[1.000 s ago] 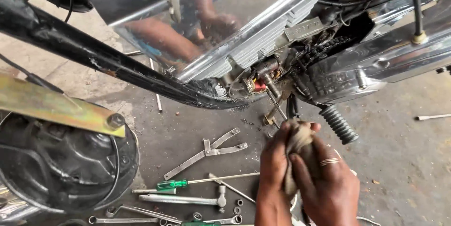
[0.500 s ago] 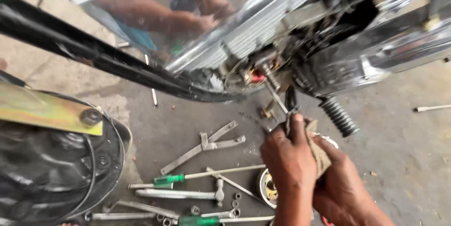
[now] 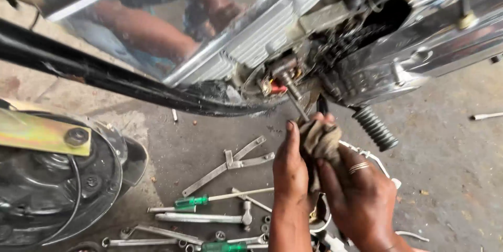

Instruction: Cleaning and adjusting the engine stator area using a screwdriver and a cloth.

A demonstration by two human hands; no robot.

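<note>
Both hands clamp a dirty rag (image 3: 320, 144): left hand (image 3: 290, 171) flat-fingered against it, right hand (image 3: 356, 192) curled around it, just below the motorcycle engine (image 3: 293, 37); green-handled screwdriver (image 3: 220, 198) on floor.

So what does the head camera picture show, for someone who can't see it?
Two bare hands, the left hand and right hand, hold a dirty rag around a thin metal rod under a shiny motorcycle engine. A green-handled screwdriver and wrenches lie on the concrete floor.
</note>
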